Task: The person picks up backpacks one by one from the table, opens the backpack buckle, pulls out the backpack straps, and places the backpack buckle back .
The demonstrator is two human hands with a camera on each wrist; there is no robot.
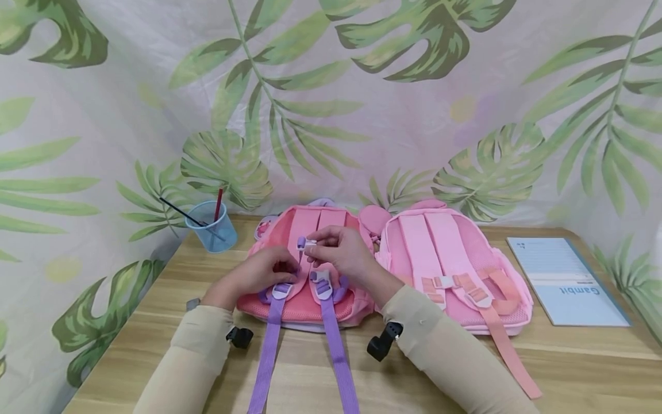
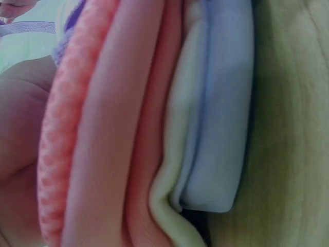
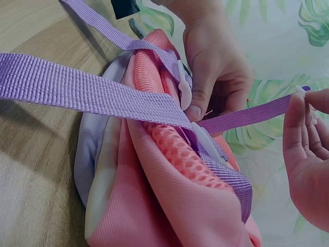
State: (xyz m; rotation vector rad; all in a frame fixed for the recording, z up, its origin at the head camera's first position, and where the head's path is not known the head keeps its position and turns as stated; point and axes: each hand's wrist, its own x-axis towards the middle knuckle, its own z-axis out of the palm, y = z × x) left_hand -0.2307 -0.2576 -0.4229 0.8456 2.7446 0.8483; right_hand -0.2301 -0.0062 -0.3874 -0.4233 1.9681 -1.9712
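Observation:
A coral-pink backpack (image 1: pixel 357 310) lies back side up, with two purple webbing straps (image 1: pixel 272 351) running toward me. Raised over its shoulder straps, my right hand (image 1: pixel 341 253) pinches a small white buckle (image 1: pixel 310 242) between thumb and fingers. A short purple strap (image 3: pixel 252 114) stretches from that buckle down to the pack in the right wrist view. My left hand (image 1: pixel 264 270) holds the left shoulder strap close to its white adjuster (image 1: pixel 281 290), thumb and fingers curled in; the fingertips are partly hidden. The left wrist view shows mostly the pack's layered side (image 2: pixel 103 128).
A lighter pink backpack (image 1: pixel 403 247) with peach straps lies at the right, touching the first pack. Beyond it is a blue-and-white notebook (image 1: pixel 574 287). At the back left stands a blue mesh cup (image 1: pixel 219 236) with pens. Leaf-patterned cloth (image 1: pixel 403 121) hangs behind the wooden table (image 1: pixel 155 322).

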